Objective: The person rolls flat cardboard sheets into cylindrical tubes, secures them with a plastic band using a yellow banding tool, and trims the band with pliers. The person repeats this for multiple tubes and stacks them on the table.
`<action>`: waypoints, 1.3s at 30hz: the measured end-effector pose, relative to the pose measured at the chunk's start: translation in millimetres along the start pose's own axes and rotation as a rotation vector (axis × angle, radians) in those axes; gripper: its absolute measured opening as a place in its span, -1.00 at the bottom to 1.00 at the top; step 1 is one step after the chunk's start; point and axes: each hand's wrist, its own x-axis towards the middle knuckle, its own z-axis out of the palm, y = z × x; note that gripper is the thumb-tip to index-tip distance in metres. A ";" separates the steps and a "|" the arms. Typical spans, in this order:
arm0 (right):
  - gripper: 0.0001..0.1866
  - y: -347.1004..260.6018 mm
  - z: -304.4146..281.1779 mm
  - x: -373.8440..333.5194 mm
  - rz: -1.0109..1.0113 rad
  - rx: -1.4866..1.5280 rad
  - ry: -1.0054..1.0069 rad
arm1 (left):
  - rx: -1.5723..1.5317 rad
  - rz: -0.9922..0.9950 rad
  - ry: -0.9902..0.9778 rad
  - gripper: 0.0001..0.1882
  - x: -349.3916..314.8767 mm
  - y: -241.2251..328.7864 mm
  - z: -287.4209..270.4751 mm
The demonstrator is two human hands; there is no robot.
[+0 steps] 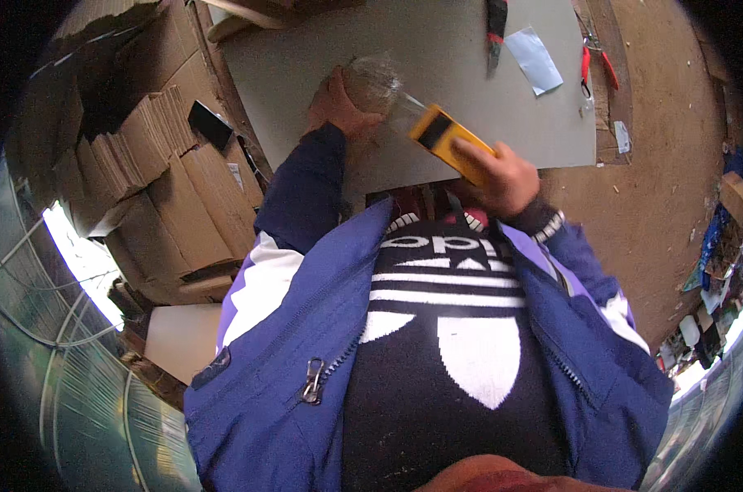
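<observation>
Curling around the plastic-wrapped bundle [377, 80], the left hand [342, 107] is seemingly steadying it over the table [445, 45], ten o'clock from the yellow tool [449, 141], which the right hand [507, 176] is clasping, fingers closed, likely for control.

floor [650, 197] — brown, specked | tabletop [453, 49] — pale grey | greenish sheeting [92, 410], lower left | bright gap [77, 254] alongside

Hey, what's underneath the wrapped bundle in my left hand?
Grey board shows around the bundle. Directly beneath is covered by the bundle and your left hand, so I can't tell if it touches the board.
</observation>
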 end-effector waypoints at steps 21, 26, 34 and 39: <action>-0.49 -4.5 67.9 92.9 -0.011 0.042 -0.039 | 0.253 -0.096 0.082 0.25 48.7 -49.0 -66.5; -0.43 -2.1 111.7 159.7 0.143 -0.153 -0.282 | 0.092 0.140 -0.017 0.29 92.0 -102.3 -63.1; -0.47 23.9 98.1 106.9 -0.010 -0.106 -0.005 | -0.425 -0.005 -0.490 0.22 96.0 -98.0 -38.9; -0.38 28.6 94.6 27.8 -0.041 -0.010 0.052 | -0.463 0.059 -0.531 0.26 29.2 -47.8 -25.7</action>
